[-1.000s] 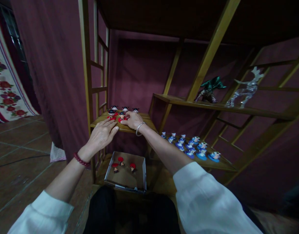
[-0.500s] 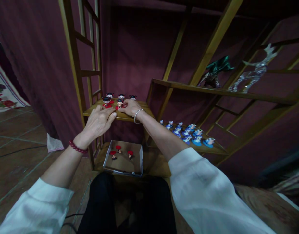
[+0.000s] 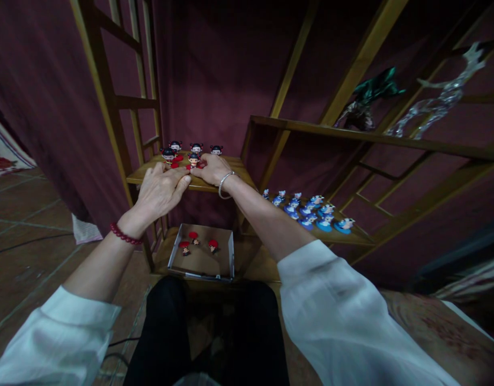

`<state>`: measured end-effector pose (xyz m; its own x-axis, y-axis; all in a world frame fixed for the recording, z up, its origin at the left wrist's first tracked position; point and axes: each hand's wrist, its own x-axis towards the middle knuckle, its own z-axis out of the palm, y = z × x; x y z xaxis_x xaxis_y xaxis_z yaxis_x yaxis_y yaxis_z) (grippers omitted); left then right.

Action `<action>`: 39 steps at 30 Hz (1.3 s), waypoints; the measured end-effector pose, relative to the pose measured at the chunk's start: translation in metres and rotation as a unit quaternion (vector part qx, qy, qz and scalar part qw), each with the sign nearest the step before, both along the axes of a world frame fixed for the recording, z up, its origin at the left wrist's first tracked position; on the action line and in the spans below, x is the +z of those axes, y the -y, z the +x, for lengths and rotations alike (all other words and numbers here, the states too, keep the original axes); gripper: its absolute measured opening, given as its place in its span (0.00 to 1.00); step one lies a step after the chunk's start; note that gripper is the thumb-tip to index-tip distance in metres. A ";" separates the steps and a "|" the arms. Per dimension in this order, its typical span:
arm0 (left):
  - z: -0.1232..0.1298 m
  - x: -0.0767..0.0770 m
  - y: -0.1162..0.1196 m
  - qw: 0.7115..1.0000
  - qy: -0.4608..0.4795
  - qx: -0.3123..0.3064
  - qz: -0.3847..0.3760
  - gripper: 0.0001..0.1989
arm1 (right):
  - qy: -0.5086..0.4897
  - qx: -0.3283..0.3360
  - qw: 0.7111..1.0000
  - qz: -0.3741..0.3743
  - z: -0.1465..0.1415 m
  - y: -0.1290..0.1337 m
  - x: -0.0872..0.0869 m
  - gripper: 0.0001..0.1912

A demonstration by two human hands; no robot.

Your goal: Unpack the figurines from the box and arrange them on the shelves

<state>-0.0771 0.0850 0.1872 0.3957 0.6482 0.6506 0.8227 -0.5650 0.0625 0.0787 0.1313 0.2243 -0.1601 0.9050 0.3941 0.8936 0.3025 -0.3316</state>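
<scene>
Currently, left hand [image 3: 160, 190] and right hand [image 3: 212, 169] low over a small wooden shelf [image 3: 147, 174], fingers curved downward, fingertips almost meeting just beside a small doll figure [image 3: 193, 160] on a red base. Neither hand spread flat; palms apart. Any pinch on the figure: cannot tell, contact hidden by the fingers.

Figure position: front middle of the shelf, close to four other doll figures [image 3: 175, 146] near the rear edge and left side.

Handling, as judged from appearance: probably light, stiff moulded plastic; small, and likely easy to tip. Best hold: probably head and body together between fingertip and thumb, or the edge of the red base. Main obstructions: neighbouring figures, tight spacing, and both sets of fingers crowding the same spot.

Below the shelf, an open cardboard box [image 3: 230, 257] on a lower shelf, with three red-based figures [image 3: 194, 237] inside. To the right, rows of blue-based figures [image 3: 309, 219] on a separate shelf, well apart from the hands. Higher up, a green figure [image 3: 375, 88] and a glass deer [image 3: 435, 102]. Behind everything, a maroon curtain [image 3: 49, 107].
</scene>
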 end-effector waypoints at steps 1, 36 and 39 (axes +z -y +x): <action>0.000 0.000 0.000 1.000 0.001 0.001 -0.001 0.27 | 0.001 -0.001 1.000 -0.002 0.000 0.000 0.000 0.16; 0.002 -0.010 0.004 0.997 0.053 0.004 0.048 0.22 | -0.043 -0.002 0.999 0.013 0.004 0.005 0.000 0.19; 0.005 -0.011 0.009 0.996 0.078 -0.001 0.048 0.20 | -0.057 -0.026 0.997 0.052 0.004 0.007 -0.002 0.18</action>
<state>-0.0720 0.0762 0.1762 0.2860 0.5793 0.7633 0.8063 -0.5759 0.1349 0.0830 0.1245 0.2223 -0.0640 0.8646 0.4984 0.8674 0.2951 -0.4006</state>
